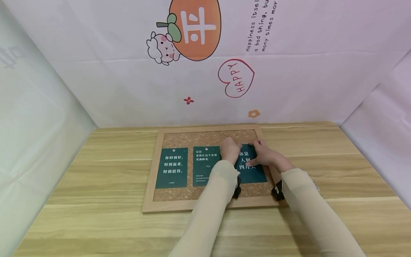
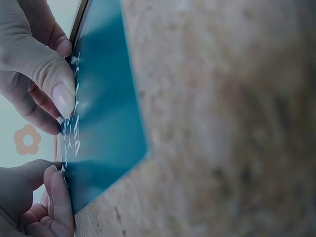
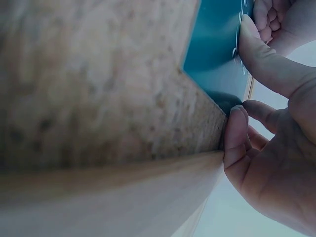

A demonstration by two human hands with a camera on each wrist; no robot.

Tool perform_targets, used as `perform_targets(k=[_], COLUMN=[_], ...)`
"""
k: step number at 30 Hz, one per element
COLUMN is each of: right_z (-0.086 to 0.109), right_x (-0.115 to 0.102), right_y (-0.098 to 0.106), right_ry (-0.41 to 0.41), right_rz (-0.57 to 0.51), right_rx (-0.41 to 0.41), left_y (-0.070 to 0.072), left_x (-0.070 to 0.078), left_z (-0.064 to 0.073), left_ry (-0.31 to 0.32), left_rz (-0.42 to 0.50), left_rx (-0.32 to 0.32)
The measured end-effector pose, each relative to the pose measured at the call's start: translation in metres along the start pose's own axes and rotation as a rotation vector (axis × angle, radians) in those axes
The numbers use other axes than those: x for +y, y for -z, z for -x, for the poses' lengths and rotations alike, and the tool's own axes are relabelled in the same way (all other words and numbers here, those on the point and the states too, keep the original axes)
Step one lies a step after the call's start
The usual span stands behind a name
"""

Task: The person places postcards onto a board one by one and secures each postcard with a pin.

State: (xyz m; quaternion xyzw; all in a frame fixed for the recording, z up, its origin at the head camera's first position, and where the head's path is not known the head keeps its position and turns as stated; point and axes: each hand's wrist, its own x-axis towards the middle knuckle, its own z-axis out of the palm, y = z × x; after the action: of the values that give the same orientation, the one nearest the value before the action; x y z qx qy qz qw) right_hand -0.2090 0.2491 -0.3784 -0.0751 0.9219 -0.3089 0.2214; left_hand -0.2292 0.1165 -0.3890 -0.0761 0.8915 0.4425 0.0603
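A framed cork board (image 1: 212,137) lies on the table, and three dark green cards with white writing rest on it. Both hands are at the right-hand card (image 1: 253,175). My left hand (image 1: 229,150) has curled fingers, with thumb and fingertips brought together at the card's upper edge; I cannot tell what sits between them. My right hand (image 1: 268,155) is spread: its thumb (image 3: 249,34) lies on the card's printed face, and its other fingers (image 3: 236,131) reach the upper right corner beside the wooden frame.
The left card (image 1: 171,174) and middle card (image 1: 200,175) each have a small clear pin at the top. Wood-grain table (image 1: 96,200) surrounds the board. A printed white cloth (image 1: 128,85) hangs behind it, with pale cloth walls at both sides.
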Motion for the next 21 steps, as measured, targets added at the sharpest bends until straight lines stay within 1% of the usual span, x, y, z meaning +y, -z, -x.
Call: perform_targets(k=[5, 10, 15, 21], right_z=[0.0002, 0.001, -0.0001, 0.0001], right_x=[-0.0006, -0.0016, -0.0013, -0.0021], right_y=[0.0, 0.0005, 0.0001, -0.0002], right_ry=[-0.006, -0.012, -0.016, -0.021], right_rz=[0.003, 0.007, 0.008, 0.001], right_rx=[-0.001, -0.004, -0.002, 0.0], left_y=[0.0007, 0.0024, 0.0035, 0.0028], left_x=[0.0006, 0.0008, 0.0013, 0.0031], left_z=[0.0002, 0.0008, 0.0016, 0.002], left_ry=[-0.006, 0.002, 0.003, 0.014], left_rz=[-0.027, -0.039, -0.044, -0.075], left_rx=[0.002, -0.011, -0.005, -0.005])
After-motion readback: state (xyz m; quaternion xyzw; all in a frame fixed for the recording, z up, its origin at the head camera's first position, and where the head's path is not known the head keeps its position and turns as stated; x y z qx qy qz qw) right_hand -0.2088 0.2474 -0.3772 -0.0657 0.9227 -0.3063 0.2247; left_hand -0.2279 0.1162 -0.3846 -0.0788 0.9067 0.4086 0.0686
